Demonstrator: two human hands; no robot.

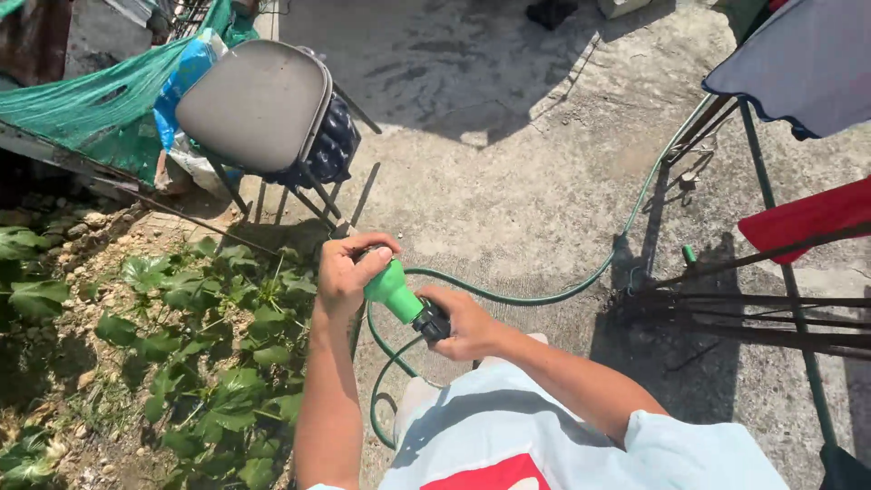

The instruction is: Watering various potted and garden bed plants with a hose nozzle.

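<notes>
I hold a bright green hose spray nozzle (pixel 392 289) with both hands. My left hand (pixel 345 270) wraps around its head end. My right hand (pixel 464 323) grips the black connector (pixel 432 321) at its back end. A dark green garden hose (pixel 535 298) runs from the connector, loops down by my legs, then trails right and up across the concrete (pixel 508 154).
A bed of leafy green plants (pixel 218 363) on stony soil lies to the left. A folding grey chair (pixel 259 104) stands behind it beside green netting (pixel 86 100). A drying rack (pixel 780 272) with red and blue-edged cloth stands at the right.
</notes>
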